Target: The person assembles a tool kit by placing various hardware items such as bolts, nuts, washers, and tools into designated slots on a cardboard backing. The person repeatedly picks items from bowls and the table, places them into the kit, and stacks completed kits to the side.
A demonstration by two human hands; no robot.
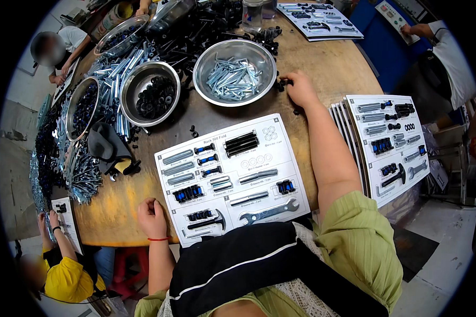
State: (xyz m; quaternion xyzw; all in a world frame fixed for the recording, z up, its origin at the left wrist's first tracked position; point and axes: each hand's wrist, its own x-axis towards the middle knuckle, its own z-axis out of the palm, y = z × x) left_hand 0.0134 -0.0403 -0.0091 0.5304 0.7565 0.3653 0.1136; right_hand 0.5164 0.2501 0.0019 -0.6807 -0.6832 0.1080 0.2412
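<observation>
My right hand [301, 90] reaches far across the table, right of a steel bowl [200, 79] of silvery bolts [232, 79]. Its fingers are pinched together over a few small black hardware pieces [282, 84]; which of these it grips is too small to tell. My left hand [152, 217], a red band at its wrist, rests loosely closed at the left edge of a picture board [227, 127], with nothing visible in it. Printed parts show on that board, and real black bolts, blue-banded bolts, silvery rods, a hammer-shaped tool and a wrench lie on their places or are pictured there.
A second steel bowl [126, 108] holds black nuts or washers. Piles of silvery tubes [122, 68] and black bolts [206, 24] cover the far left. A stack of similar boards [354, 142] stands right, another board [322, 34] far right. Co-workers sit left, including one in a yellow top [71, 280].
</observation>
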